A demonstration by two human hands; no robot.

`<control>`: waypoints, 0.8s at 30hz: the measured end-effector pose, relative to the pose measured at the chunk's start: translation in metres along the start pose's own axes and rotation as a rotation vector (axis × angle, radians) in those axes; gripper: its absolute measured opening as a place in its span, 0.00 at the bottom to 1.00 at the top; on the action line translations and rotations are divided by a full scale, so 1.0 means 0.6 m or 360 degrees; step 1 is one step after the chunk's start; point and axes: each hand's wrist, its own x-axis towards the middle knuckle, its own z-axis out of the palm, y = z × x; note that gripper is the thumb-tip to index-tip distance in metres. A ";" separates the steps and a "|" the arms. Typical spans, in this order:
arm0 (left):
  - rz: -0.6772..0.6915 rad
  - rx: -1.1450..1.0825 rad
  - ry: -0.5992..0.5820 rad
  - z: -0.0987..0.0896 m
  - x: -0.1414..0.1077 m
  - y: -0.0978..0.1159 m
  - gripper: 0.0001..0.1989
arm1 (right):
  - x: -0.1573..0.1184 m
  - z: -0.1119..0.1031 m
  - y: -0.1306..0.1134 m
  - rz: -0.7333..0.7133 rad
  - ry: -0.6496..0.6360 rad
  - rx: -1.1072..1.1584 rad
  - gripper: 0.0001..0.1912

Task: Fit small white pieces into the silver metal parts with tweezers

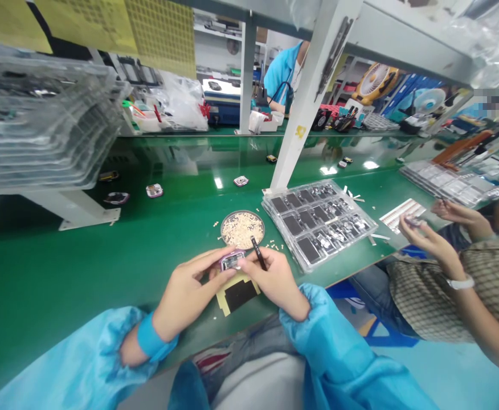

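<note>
Between the thumb and fingers of my left hand (192, 282) is a small purple-rimmed device housing (232, 261), tilted so its inner parts face me. My right hand (278, 283) is closed around a slim black tool (258, 253), whose upper end sticks up past the fingers. The right thumb and fingertip meet the housing's right edge; what they pinch there is too small to make out. Below both hands lies a yellow sheet with a black patch (240, 296). Just beyond them sits a round dish (223, 238) heaped with tiny pale pieces, some scattered beside it.
Stacked clear trays of screens and parts (303, 265) stand right of the dish. A white shelf post (296, 125) rises behind them. More clear trays (48, 131) fill the left shelf. Several housings (241, 181) lie across the green bench (176, 213). A co-worker's hands (433, 242) work at right.
</note>
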 end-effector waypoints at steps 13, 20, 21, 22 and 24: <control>-0.0081 -0.0525 -0.0121 0.010 -0.001 0.016 0.17 | 0.006 0.029 0.006 -0.0017 -0.0115 0.0413 0.18; 0.0171 0.0120 -0.0016 0.008 -0.004 0.007 0.15 | 0.002 0.027 -0.009 -0.0060 -0.0062 0.0109 0.10; 0.0170 0.0177 -0.0030 0.008 -0.005 0.007 0.15 | 0.002 0.027 -0.011 -0.0084 -0.0037 0.0028 0.10; 0.0163 0.0224 -0.0046 0.008 -0.006 0.008 0.15 | 0.002 0.027 -0.011 -0.0109 -0.0021 -0.0032 0.09; 0.0157 0.0280 -0.0038 0.007 -0.006 0.007 0.14 | 0.003 0.028 -0.007 -0.0155 -0.0010 -0.0092 0.10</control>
